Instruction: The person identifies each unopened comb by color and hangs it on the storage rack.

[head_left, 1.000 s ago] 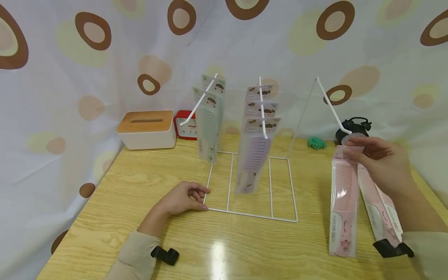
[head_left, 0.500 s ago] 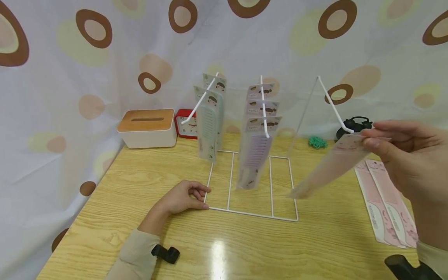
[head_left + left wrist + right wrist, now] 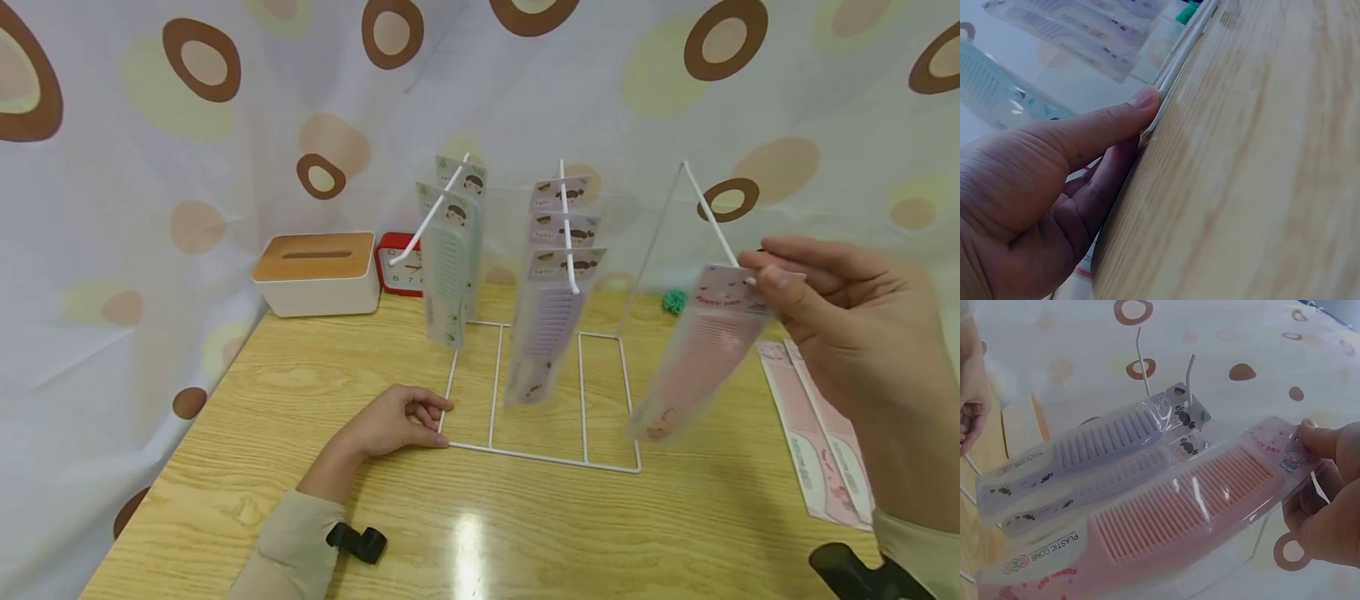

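Observation:
My right hand pinches the top card of a pink packaged comb at the front end of the display rack's right hook. The fingers partly hide where card and hook meet, and the package hangs tilted, its lower end swung left. At the front left corner of the white wire rack, my left hand holds the base wire between thumb and fingers. Purple packaged combs hang on the middle hook, green ones on the left hook. Printed comb teeth show through the pink package in the right wrist view.
Two more pink comb packages lie on the wooden table at the right, partly behind my right wrist. Farther back stand a tissue box, a red clock and a green tangled bundle. A patterned curtain closes the back.
My right hand has lifted the pink comb package off to the upper left, bringing its card to the right hook's end. The left hand stays at the rack's corner.

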Demonstrator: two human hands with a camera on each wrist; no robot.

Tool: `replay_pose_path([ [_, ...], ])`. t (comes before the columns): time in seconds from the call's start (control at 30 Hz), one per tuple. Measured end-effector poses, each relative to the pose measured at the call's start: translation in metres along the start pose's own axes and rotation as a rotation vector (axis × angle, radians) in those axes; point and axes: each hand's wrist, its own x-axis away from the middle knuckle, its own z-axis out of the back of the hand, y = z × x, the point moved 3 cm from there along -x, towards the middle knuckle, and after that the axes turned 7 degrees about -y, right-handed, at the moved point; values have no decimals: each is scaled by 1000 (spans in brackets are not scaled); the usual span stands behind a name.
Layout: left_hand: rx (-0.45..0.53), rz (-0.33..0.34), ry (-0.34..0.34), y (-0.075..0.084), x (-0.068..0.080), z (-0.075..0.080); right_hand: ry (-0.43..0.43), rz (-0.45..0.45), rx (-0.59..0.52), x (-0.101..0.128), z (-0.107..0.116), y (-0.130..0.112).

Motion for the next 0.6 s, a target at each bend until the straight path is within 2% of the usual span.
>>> replay_pose_path([
  [0.13, 3, 0, -1, 0, 0, 0, 28, 13, -69, -1, 8, 6],
  [0.33, 5, 3, 0, 0, 1, -1, 181, 3, -49, -18, 25, 21],
  [0.43, 4, 6, -1, 0, 1, -1, 253, -39, 8, -31, 35, 29],
  [0.6, -5, 5, 3, 0, 0, 0, 390, -181, 51, -55, 55, 41],
])
